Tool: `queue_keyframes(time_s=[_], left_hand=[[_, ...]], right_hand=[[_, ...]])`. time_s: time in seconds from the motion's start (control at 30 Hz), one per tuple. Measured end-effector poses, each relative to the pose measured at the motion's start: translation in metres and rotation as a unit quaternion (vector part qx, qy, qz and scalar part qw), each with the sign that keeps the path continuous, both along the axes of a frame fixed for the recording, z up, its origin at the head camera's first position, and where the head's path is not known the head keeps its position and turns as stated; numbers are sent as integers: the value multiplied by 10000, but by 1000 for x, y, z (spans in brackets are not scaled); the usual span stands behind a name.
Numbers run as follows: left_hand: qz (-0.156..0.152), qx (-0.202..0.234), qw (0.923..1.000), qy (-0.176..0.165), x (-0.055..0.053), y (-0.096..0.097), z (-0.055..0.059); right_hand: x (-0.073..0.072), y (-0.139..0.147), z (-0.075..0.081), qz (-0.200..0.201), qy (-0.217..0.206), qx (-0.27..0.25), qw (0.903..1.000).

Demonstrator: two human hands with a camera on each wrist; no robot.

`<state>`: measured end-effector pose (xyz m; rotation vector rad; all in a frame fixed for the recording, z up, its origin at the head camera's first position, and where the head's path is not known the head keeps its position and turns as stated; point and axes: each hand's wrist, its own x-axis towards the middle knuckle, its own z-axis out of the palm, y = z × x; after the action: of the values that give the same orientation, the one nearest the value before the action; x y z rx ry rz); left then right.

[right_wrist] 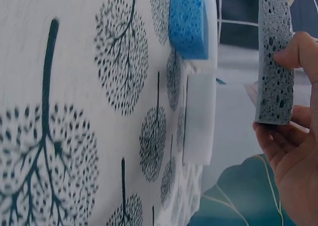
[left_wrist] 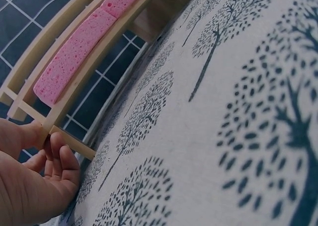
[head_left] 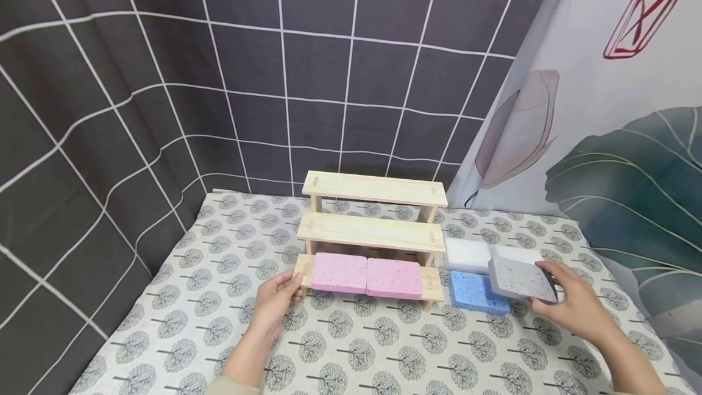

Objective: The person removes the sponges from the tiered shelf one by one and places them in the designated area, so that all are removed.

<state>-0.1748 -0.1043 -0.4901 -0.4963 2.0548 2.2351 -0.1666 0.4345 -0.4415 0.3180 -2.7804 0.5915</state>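
Observation:
A three-step wooden rack [head_left: 373,230] stands on the cloth. Two pink sponges [head_left: 339,273] lie side by side along its lowest step. My left hand [head_left: 274,302] pinches the left end of that step between thumb and fingers, which the left wrist view also shows. To the right of the rack, my right hand [head_left: 576,305] grips a grey sponge [head_left: 521,278] by its right end. In the right wrist view the grey sponge [right_wrist: 274,62] is raised off the table. A blue sponge [head_left: 476,292] lies just left of it on the cloth.
Two white sponges [head_left: 466,255] lie behind the blue and grey ones, the right one partly hidden by the grey sponge. A tree-print cloth [head_left: 362,346] covers the table. Dark grid-patterned curtain [head_left: 318,66] hangs behind and left; a leaf-print curtain [head_left: 603,96] hangs at right.

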Motion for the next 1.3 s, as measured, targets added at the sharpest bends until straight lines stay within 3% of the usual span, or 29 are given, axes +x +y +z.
queue_keyframes(time_s=[0.6, 0.83, 1.3], left_hand=[[-7, 83, 9999, 98, 0, 0, 3], [-18, 71, 10000, 39, 0, 0, 2], [22, 7, 10000, 12, 0, 0, 0]], right_hand=[[2, 42, -10, -217, -819, 439, 9954], [1, 47, -17, -376, -1411, 666, 9870], [-5, 50, -26, -210, -1764, 572, 9824]])
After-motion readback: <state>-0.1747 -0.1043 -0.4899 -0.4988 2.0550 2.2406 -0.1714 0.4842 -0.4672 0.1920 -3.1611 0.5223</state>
